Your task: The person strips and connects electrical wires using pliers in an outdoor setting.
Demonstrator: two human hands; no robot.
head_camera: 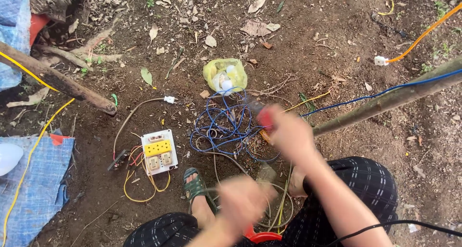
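My left hand (243,203) is blurred, low and near, closed loosely on a pale wire (276,199), I think; my right hand (288,131) grips a red-handled tool (264,119) at the blue wire coil (226,126). A slip could nick the insulation, or the coil could snag my sandal (195,187). Left lies the socket board (159,151) with loose yellow leads; far, a yellow bag (225,74); right, a branch (385,102) crosses my reach.

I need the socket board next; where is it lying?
In the head view, the white and yellow socket board lies on the dirt at left of centre, beside the blue wire coil.
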